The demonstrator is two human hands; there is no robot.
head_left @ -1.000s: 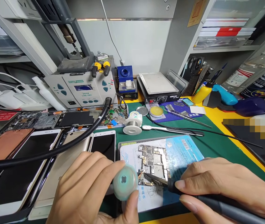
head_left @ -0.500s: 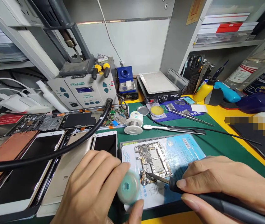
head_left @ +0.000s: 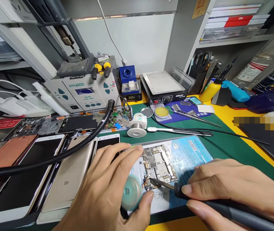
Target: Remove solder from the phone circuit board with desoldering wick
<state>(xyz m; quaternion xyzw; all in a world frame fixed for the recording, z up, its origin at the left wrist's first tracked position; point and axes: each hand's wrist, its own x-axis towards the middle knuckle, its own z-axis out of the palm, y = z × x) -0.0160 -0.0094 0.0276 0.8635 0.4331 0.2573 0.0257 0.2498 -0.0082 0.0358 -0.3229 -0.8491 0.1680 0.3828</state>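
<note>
A phone circuit board (head_left: 161,167) lies on a blue and white sheet (head_left: 187,160). In my right hand (head_left: 228,192) is a soldering iron (head_left: 179,190), its tip touching the lower left part of the board. A thin copper-coloured braid (head_left: 144,183) shows under the tip. My left hand (head_left: 108,183) curves round a round, translucent teal spool of desoldering braid (head_left: 131,192), thumb at its lower right. The index and middle fingertips reach to the board's upper left edge. Part of the spool is hidden behind the hand.
Several phones (head_left: 62,179) lie at the left under a thick black hose (head_left: 79,150). A solder wire spool (head_left: 137,128), white brush (head_left: 175,131), tweezers (head_left: 197,117) and yellow paste tin (head_left: 162,112) lie beyond the sheet. Behind stand a hot-air station (head_left: 83,96) and a hot plate (head_left: 162,85).
My left hand has shifted right and its fingers have stretched forward to the board's upper left edge. Its thumb has moved up beside the spool. The iron has stayed nearly in place.
</note>
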